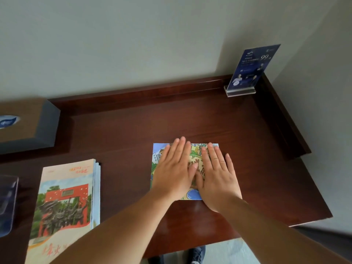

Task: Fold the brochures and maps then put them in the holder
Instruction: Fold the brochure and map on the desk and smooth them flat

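A folded, colourful cartoon map (158,153) lies on the dark wooden desk (123,134), right of centre. My left hand (174,168) lies flat on its left half with fingers straight. Beside it, thumbs nearly touching, my right hand (219,176) presses flat on the right half. A stack of brochures (66,197) with a red gate photo on top lies at the near left. A clear plastic holder (7,202) shows at the left edge, partly cut off.
A tissue box (28,124) sits at the back left. A blue sign in an acrylic stand (253,69) stands in the back right corner. Raised rails border the desk's back and right sides. A shoe (196,254) shows below the front edge.
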Tool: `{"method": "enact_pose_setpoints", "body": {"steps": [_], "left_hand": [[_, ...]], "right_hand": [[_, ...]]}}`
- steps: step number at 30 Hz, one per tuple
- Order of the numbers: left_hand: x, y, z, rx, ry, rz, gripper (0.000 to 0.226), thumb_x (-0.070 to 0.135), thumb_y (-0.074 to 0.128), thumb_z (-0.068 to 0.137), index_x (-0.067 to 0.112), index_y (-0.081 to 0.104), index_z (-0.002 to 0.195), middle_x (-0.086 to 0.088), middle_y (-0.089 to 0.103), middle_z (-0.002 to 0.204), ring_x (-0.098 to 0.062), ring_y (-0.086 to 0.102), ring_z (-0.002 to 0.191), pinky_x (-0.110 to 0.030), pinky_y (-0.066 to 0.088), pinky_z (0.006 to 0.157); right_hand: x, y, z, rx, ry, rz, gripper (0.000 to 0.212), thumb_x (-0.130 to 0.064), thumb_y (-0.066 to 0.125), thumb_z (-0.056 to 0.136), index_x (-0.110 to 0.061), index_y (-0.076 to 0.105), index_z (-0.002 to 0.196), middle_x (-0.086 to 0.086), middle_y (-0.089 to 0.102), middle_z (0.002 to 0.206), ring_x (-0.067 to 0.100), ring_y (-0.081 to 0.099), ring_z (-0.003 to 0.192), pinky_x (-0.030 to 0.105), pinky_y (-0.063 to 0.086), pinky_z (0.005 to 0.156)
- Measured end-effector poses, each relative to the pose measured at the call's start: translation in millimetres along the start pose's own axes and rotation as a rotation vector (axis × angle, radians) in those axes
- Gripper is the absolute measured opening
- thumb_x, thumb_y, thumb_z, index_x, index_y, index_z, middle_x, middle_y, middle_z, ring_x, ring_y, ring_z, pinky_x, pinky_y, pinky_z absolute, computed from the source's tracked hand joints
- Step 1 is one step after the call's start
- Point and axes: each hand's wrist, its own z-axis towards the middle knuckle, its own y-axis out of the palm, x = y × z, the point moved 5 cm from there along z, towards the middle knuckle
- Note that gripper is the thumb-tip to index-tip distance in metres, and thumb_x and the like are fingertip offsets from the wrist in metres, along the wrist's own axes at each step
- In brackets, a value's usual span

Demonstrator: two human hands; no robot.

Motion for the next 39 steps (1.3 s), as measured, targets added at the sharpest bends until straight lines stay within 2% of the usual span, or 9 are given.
{"method": "enact_pose_setpoints", "body": {"steps": [5, 8, 13, 16, 22, 26, 32, 35, 39], "left_hand": [[-48.2, -7.0, -12.1, -0.097, -0.086, 0.109, 0.089, 0.072, 0.002, 0.091, 0.01, -0.002, 0.155, -0.006, -0.009, 0.163, -0.017, -0.013, 0.15, -0.038, -0.007, 0.122], [-46.0, -13.7, -10.2, -0.093, -0.161, 0.133, 0.087, 0.068, 0.007, 0.092, 0.007, 0.002, 0.155, -0.01, -0.005, 0.163, -0.022, -0.007, 0.152, -0.043, -0.005, 0.122], [15.8, 2.9, -5.4, -0.052, 0.0, 0.019, 0.062, 0.042, 0.016, 0.102, 0.011, 0.012, 0.156, -0.009, 0.009, 0.164, -0.022, 0.001, 0.152, -0.045, 0.004, 0.123], [-14.6, 2.1, -21.3, -0.072, 0.057, 0.059, 0.069, 0.055, 0.014, 0.101, 0.016, 0.01, 0.157, -0.004, 0.005, 0.165, -0.017, -0.001, 0.152, -0.044, 0.005, 0.123], [-52.6, -9.6, -41.5, -0.187, -0.139, 0.057, 0.079, 0.065, 0.007, 0.094, 0.017, -0.009, 0.155, -0.006, -0.014, 0.164, -0.017, -0.015, 0.15, -0.04, -0.004, 0.123], [-32.0, -30.8, -26.5, -0.143, -0.331, -0.191, 0.068, 0.044, 0.043, 0.097, 0.014, 0.018, 0.153, -0.011, 0.012, 0.163, -0.029, 0.014, 0.147, -0.043, 0.02, 0.117], [-51.8, -41.4, -20.7, 0.034, -0.954, -0.919, 0.043, 0.02, 0.056, 0.09, 0.007, 0.052, 0.131, -0.017, 0.057, 0.128, -0.037, 0.063, 0.108, -0.04, 0.053, 0.084], [-53.0, -36.1, -32.5, -0.052, -0.971, -1.085, 0.011, 0.012, 0.062, 0.086, 0.007, 0.064, 0.096, -0.017, 0.072, 0.103, -0.031, 0.071, 0.085, -0.038, 0.054, 0.072], [-50.7, -42.2, -49.8, -0.025, -0.911, -1.248, 0.01, 0.013, 0.061, 0.094, 0.022, 0.063, 0.097, -0.003, 0.075, 0.096, -0.022, 0.074, 0.083, -0.043, 0.061, 0.077]], "right_hand": [[0.1, -4.2, -0.9, 0.014, 0.007, -0.003, 0.072, -0.053, 0.004, 0.093, -0.018, -0.005, 0.154, 0.001, -0.011, 0.161, 0.016, -0.014, 0.148, 0.046, -0.005, 0.121], [0.0, -3.5, -0.3, 0.02, 0.013, 0.01, 0.071, -0.053, 0.004, 0.092, -0.019, -0.007, 0.153, 0.0, -0.012, 0.16, 0.016, -0.012, 0.149, 0.048, -0.005, 0.121], [1.5, 1.3, 0.1, 0.029, 0.015, -0.02, 0.063, -0.045, -0.005, 0.092, -0.02, -0.016, 0.15, -0.001, -0.016, 0.161, 0.014, -0.019, 0.146, 0.046, -0.006, 0.12], [0.5, 1.0, -0.6, 0.032, 0.002, -0.024, 0.066, -0.043, 0.001, 0.092, -0.018, -0.009, 0.151, 0.0, -0.01, 0.16, 0.015, -0.01, 0.148, 0.046, -0.001, 0.121], [0.3, -0.5, -0.1, 0.036, 0.015, -0.022, 0.069, -0.049, 0.01, 0.094, -0.017, -0.004, 0.154, 0.002, -0.004, 0.163, 0.016, -0.006, 0.15, 0.046, -0.002, 0.121], [0.5, -0.8, -0.4, 0.041, 0.013, -0.031, 0.07, -0.051, 0.011, 0.094, -0.017, -0.008, 0.153, 0.002, -0.007, 0.163, 0.017, -0.008, 0.15, 0.047, -0.003, 0.121], [2.1, 1.1, 0.6, 0.057, 0.002, -0.019, 0.071, -0.049, 0.014, 0.094, -0.016, -0.002, 0.155, 0.003, -0.004, 0.164, 0.018, -0.006, 0.15, 0.048, -0.002, 0.121], [2.5, 1.8, 1.1, 0.051, 0.0, -0.03, 0.071, -0.05, 0.011, 0.094, -0.016, -0.002, 0.155, 0.004, -0.004, 0.164, 0.019, -0.007, 0.15, 0.049, -0.001, 0.121], [2.1, -5.8, -0.6, 0.023, -0.039, 0.102, 0.07, -0.051, 0.02, 0.098, -0.019, -0.004, 0.155, 0.002, -0.009, 0.164, 0.017, -0.011, 0.15, 0.046, -0.003, 0.121]]}}
